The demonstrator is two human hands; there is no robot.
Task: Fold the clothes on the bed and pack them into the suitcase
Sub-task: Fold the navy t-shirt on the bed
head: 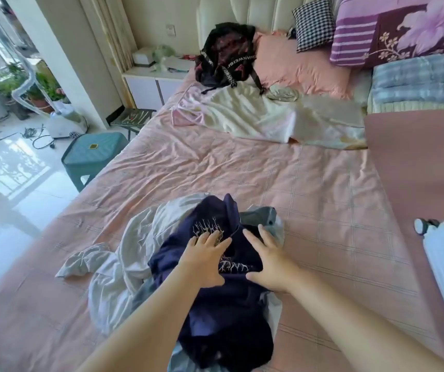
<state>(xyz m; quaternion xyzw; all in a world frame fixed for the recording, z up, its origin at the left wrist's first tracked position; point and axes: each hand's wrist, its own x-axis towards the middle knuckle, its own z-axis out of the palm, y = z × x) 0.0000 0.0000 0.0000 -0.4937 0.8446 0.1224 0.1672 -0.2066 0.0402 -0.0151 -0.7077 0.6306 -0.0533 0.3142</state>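
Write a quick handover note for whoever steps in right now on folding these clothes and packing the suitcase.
Left hand: open, fingers flat on the navy blue embroidered garment.
Right hand: open, flat on the same garment.
The garment lies crumpled atop a pale grey heap of clothes at the near edge of the pink-sheeted bed. Cream and pink clothes lie farther up.
White hard-shell suitcase: right edge, contents hidden.
Done: nothing visibly folded.
Left: fold everything, then pack.
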